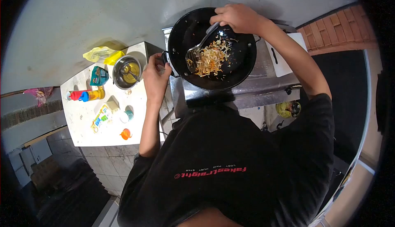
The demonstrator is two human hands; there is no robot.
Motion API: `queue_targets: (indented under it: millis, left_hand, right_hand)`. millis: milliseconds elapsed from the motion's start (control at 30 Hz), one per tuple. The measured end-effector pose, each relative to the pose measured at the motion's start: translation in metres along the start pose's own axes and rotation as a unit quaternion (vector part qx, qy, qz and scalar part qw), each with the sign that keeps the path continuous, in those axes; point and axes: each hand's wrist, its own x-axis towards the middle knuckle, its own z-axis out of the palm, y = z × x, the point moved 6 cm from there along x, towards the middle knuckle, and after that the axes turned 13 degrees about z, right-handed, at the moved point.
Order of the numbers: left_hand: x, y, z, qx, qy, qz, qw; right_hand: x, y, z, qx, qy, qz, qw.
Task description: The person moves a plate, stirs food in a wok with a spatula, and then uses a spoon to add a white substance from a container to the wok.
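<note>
A black wok (242,68) sits on a metal stove (263,91), with a heap of shredded, browned food (212,58) on its left-middle part. My left hand (155,81) is closed around the wok's left side handle (165,57). In my right hand (238,18), above the wok's far rim, is the grey handle of a metal spatula (202,42). The spatula slants down to the left, and its head is at the left edge of the food, partly covered by it.
Left of the stove, a white table (78,120) holds a steel bowl (116,71) with yellow liquid and a ladle, a yellow bag (103,55), a green pouch (99,76), squeeze bottles (92,95) and an orange cap (125,134). A white board (286,58) lies at right.
</note>
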Motion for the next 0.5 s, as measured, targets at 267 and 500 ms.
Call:
queue_targets:
  millis: [267, 500]
  left_hand:
    - [-0.001, 0.001, 0.001, 0.009, 0.004, 0.009, 1.000]
    - [-0.001, -0.001, 0.001, 0.002, 0.008, -0.001, 1.000]
  right_hand:
    - [0.001, 0.004, 0.004, 0.003, 0.008, 0.040, 0.999]
    - [-0.022, 0.013, -0.067, -0.138, -0.001, 0.157, 0.978]
